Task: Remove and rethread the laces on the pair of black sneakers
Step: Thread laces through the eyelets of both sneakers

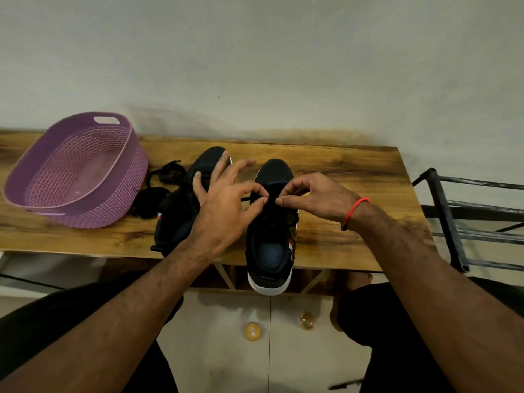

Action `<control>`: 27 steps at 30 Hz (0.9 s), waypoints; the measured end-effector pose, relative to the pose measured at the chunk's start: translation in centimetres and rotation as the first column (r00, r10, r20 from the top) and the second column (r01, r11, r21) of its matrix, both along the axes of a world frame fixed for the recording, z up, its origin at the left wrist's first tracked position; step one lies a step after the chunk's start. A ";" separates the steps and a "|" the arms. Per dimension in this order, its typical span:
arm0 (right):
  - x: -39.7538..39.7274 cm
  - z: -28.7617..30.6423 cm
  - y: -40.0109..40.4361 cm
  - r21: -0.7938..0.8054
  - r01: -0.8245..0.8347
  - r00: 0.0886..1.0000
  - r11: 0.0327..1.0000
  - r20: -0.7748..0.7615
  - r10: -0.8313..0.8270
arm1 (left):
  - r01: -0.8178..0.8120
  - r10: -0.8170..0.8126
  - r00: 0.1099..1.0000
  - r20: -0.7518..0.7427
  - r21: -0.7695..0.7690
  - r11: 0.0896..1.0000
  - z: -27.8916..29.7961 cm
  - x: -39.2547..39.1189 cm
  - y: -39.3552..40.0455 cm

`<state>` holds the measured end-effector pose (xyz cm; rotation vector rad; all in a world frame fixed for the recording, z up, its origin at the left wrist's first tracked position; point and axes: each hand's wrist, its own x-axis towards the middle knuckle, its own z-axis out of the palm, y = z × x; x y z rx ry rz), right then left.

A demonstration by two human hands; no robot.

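Two black sneakers stand side by side on the wooden table (340,171), toes pointing away from me. The right sneaker (269,251) has a white sole, and its heel hangs over the front edge. Over its lacing, my left hand (226,202) and my right hand (314,197) each pinch the black lace (271,200) between thumb and forefinger, fingertips almost meeting. My left hand's other fingers are spread above the left sneaker (181,214), which it partly hides. A loose black lace (158,188) lies coiled left of that sneaker.
A purple perforated plastic basket (79,171) stands tilted at the table's left end. A dark metal rack (459,219) stands to the right of the table. On the tiled floor below lie two small round yellowish objects (252,331).
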<state>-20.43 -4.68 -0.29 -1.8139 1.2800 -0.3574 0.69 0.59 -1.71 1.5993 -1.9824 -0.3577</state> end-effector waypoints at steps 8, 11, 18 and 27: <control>0.4 0.0 0.3 -0.025 -0.003 1.000 1.000 -0.004 0.003 | 0.056 -0.055 0.997 0.062 -0.022 0.998 0.2 0.2 0.1; 0.5 -0.1 0.2 -0.023 0.039 0.999 0.999 0.025 -0.039 | 0.052 -0.048 0.990 0.131 -0.023 0.998 0.2 0.0 0.2; 0.7 -0.4 0.3 0.052 0.077 0.990 0.996 0.116 -0.083 | 0.005 -0.001 0.985 0.173 -0.020 1.000 -0.3 -0.5 0.4; 0.3 -0.6 0.3 -0.019 0.003 1.000 1.000 0.029 -0.002 | -0.022 0.021 0.999 0.029 0.033 0.999 -0.4 -0.3 -0.1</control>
